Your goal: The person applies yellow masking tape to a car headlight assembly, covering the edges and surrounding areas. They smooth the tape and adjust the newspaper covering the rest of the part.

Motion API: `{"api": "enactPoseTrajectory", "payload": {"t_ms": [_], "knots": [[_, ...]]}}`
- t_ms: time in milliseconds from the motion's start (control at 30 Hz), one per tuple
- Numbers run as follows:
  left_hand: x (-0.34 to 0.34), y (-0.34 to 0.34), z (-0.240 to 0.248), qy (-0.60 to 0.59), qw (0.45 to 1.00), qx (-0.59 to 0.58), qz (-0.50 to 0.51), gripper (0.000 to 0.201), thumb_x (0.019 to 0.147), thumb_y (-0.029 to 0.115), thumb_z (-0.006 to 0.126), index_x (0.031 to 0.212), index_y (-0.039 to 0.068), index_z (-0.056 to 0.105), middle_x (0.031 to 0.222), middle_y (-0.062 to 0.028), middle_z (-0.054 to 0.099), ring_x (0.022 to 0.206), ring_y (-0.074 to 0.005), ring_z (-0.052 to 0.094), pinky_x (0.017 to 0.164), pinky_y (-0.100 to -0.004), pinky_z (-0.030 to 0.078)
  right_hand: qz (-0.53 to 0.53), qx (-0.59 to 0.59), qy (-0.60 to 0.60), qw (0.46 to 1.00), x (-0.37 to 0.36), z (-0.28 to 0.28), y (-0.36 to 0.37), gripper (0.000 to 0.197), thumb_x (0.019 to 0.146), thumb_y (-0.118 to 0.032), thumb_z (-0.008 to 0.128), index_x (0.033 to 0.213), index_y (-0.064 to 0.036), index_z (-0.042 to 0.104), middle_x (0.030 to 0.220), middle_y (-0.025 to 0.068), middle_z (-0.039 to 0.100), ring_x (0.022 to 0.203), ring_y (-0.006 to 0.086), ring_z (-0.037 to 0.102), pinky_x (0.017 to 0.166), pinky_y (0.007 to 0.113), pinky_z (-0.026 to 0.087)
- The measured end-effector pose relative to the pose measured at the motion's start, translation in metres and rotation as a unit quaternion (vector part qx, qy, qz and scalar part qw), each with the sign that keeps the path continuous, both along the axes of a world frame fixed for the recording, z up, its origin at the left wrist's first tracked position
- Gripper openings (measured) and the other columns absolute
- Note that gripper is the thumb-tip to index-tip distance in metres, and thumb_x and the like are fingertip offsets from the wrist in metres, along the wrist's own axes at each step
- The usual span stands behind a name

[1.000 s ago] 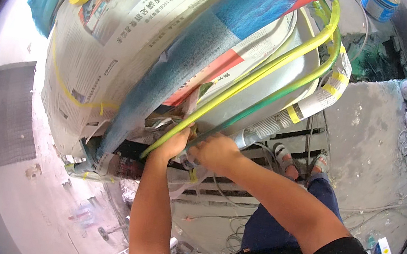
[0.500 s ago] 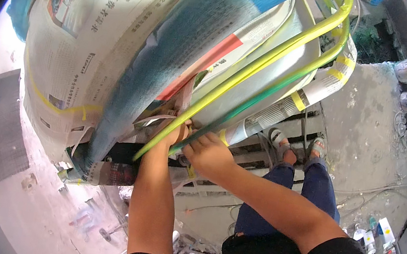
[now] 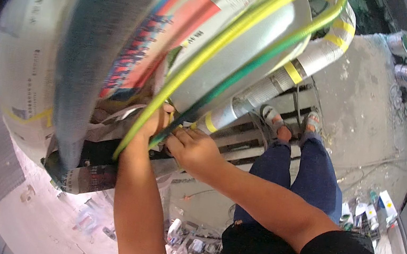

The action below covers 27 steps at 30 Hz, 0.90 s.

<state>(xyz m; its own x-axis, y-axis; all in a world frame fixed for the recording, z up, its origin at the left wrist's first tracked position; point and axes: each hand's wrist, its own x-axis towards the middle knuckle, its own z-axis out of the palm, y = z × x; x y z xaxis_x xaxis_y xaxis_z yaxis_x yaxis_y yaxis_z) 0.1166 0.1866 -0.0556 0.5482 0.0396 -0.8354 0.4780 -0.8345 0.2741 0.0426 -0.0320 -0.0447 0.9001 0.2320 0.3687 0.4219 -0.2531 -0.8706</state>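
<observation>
My left hand (image 3: 158, 121) reaches in behind two long curved tubes, one yellow-green (image 3: 196, 64) and one fading to dark green (image 3: 233, 78). Its fingers are partly hidden by the tubes and look curled. Close beside it is my right hand (image 3: 193, 148), fingers bent inward and closed. A bit of yellow tape (image 3: 178, 124) shows between the hands; whether either one grips it I cannot tell. Right by them lies the lower end of a thick pipe (image 3: 257, 94) wrapped in newspaper and yellow tape. What the fingers hold is hidden.
A large rounded body masked with newspaper (image 3: 30, 39) fills the upper left, with a dark blue-grey band (image 3: 99, 29) across it. Floor grating (image 3: 260, 139) lies under my feet. Open paint cans (image 3: 401, 44) stand at far right. Cables (image 3: 368, 171) and clutter (image 3: 197, 247) lie about.
My head view has shifted, so the masked body looks larger and further left. Both hands stay together by the pipe's lower end, with small finger movements.
</observation>
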Motion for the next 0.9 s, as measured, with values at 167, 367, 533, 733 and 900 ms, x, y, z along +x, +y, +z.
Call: {"api": "enactPoseTrajectory", "payload": {"t_ms": [167,367,533,733,900], "knots": [[-0.008,0.003,0.012,0.041,0.999,0.004,0.020,0.017,0.089,0.016,0.058,0.084,0.006,0.070,0.077,0.0057,0.061,0.064,-0.0102,0.054,0.060,-0.0291,0.045,-0.005,-0.017,0.024,1.000,-0.007,0.011,-0.007,0.018,0.075,-0.011,0.062,0.092,-0.0037,0.060,0.084,0.0113,0.062,0.074,0.0265,0.068,0.060,0.035,0.056],[0.004,-0.020,0.031,0.081,0.996,0.021,-0.035,0.022,0.090,0.027,0.059,0.079,0.010,0.067,0.071,0.0037,0.059,0.061,-0.0114,0.053,0.057,-0.0287,0.042,0.045,-0.030,0.070,0.996,-0.017,0.007,-0.024,0.035,0.078,-0.008,0.064,0.112,-0.0017,0.063,0.093,0.0114,0.064,0.072,0.0277,0.068,0.061,0.035,0.056],[0.000,-0.023,0.032,0.035,0.998,0.048,0.016,0.023,0.090,0.034,0.062,0.077,0.015,0.064,0.065,0.0044,0.052,0.056,-0.0125,0.048,0.054,-0.0295,0.039,0.058,-0.012,0.105,0.993,-0.021,0.002,-0.023,0.041,0.080,-0.010,0.066,0.120,-0.0035,0.060,0.094,0.0115,0.064,0.070,0.0280,0.068,0.059,0.036,0.055],[0.001,-0.033,0.037,0.034,0.997,0.036,0.055,0.024,0.091,0.036,0.060,0.077,0.017,0.061,0.064,0.0043,0.050,0.054,-0.0130,0.046,0.052,-0.0308,0.038,0.070,0.008,0.143,0.987,-0.012,0.008,-0.024,0.048,0.079,-0.009,0.066,0.126,-0.0056,0.056,0.095,0.0136,0.064,0.070,0.0317,0.068,0.059,0.042,0.055],[0.008,-0.068,0.060,0.049,0.995,0.071,0.044,0.027,0.091,0.038,0.059,0.075,0.017,0.059,0.063,0.0040,0.049,0.052,-0.0139,0.045,0.051,-0.0312,0.037,0.091,0.053,0.297,0.949,0.004,0.011,-0.024,0.050,0.077,-0.007,0.064,0.126,-0.0049,0.053,0.100,0.0207,0.064,0.078,0.0413,0.066,0.069,0.051,0.054]]}}
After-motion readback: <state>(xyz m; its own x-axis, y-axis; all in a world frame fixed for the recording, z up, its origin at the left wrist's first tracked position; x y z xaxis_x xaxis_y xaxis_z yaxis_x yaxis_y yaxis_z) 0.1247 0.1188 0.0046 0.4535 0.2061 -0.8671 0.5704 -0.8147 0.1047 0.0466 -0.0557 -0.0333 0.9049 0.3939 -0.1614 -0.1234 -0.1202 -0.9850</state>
